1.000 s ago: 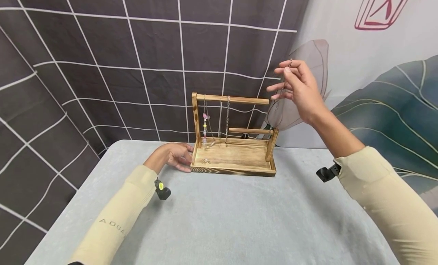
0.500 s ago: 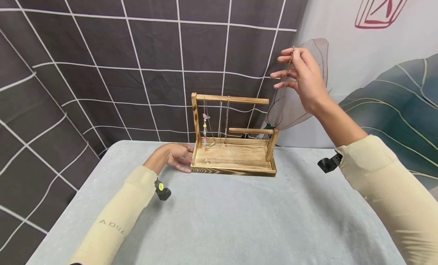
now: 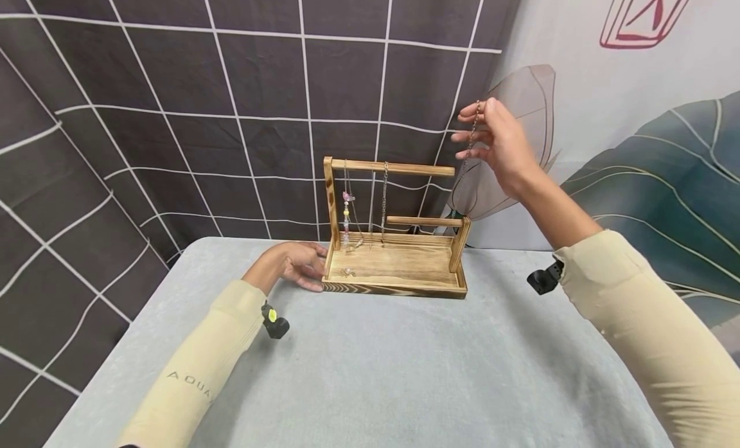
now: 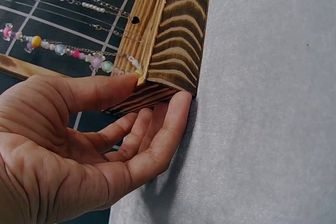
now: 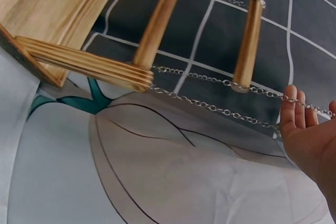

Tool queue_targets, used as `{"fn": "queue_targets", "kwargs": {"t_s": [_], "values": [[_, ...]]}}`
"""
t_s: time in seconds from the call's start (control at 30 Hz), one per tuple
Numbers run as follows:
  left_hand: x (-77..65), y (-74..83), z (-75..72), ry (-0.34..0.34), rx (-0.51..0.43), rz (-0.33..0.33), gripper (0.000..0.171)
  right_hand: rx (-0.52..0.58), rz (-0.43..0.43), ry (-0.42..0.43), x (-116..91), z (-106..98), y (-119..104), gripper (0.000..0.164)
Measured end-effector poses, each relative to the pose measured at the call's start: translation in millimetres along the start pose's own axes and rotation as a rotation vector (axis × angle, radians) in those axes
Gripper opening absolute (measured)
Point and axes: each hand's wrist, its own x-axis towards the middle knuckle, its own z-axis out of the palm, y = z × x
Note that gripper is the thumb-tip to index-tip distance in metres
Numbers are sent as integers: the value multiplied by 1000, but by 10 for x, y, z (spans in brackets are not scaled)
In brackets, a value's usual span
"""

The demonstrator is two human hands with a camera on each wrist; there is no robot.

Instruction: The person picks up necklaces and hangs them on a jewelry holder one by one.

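Note:
A wooden jewelry stand (image 3: 405, 268) has a tray base, a tall upper bar (image 3: 422, 170) and a short lower bar (image 3: 422, 222). My left hand (image 3: 303, 263) grips the tray's left end, its thumb on the rim and fingertips at the end wall (image 4: 170, 87). Raised at the upper right, my right hand (image 3: 509, 149) pinches a silver chain necklace (image 5: 210, 107). Its two strands hang down past the bars' free ends, reaching the top of the right post. A beaded necklace (image 3: 346, 220) and another chain (image 3: 384, 197) hang from the upper bar.
A small piece of jewelry (image 3: 347, 272) lies in the tray's front left. The stand is on a grey cloth-covered table (image 3: 370, 371). Behind it hangs a dark curtain (image 3: 260, 75) with white grid lines, and a printed pale cloth (image 3: 595, 114) at the right.
My right hand rose with the necklace, then came back down and to the left, closer to the upper bar's end. The left hand and the stand kept their place.

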Motion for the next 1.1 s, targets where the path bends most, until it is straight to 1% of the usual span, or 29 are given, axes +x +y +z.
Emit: {"fn": "queue_targets", "kwargs": {"t_s": [0.23,0.4,0.5,0.63,0.73,0.9,1.1], "values": [[-6,-4,-2,-10,15,7,66,-72,75,-75,-37,28,117,41],[-3,-7,2,-2,9,9,64,-97,117,-101,-49,62,176,47],[-9,-3,8,4,9,10,66,-112,141,-122,-51,83,211,54],[-20,7,13,4,10,7,67,-154,176,-154,-62,122,253,67],[-16,10,0,-1,16,7,65,-178,182,-170,-74,172,289,73],[-3,4,-16,-8,31,10,61,-173,181,-179,-95,272,357,75],[-19,8,7,-11,32,9,67,-206,186,-196,-114,368,395,78]]}}
